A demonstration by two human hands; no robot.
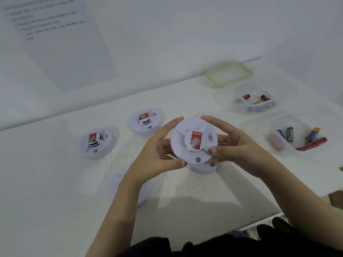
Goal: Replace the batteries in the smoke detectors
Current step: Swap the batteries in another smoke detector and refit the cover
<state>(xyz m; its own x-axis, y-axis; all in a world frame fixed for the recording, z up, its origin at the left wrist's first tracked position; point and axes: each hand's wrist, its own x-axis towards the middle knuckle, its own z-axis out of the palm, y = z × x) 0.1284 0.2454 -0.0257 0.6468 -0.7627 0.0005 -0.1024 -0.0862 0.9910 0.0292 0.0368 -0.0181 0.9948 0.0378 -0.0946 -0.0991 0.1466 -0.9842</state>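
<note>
I hold a white round smoke detector [193, 140] with a red label above the table, face toward me. My left hand [157, 154] grips its left rim with thumb and fingers. My right hand [233, 147] grips the right rim, thumb on the front. Another detector [201, 166] lies on the table right beneath it, mostly hidden. Two more detectors [98, 142] [145, 123] with red labels sit to the left. A fifth detector [128, 184] lies partly behind my left forearm.
A clear tub [278, 125] at the right holds several batteries [289, 134]. A second clear tub [241, 89] behind it holds a few red batteries [264, 98]. A green-rimmed lid [230, 74] lies near the wall. A printed sheet [61, 34] hangs on the wall.
</note>
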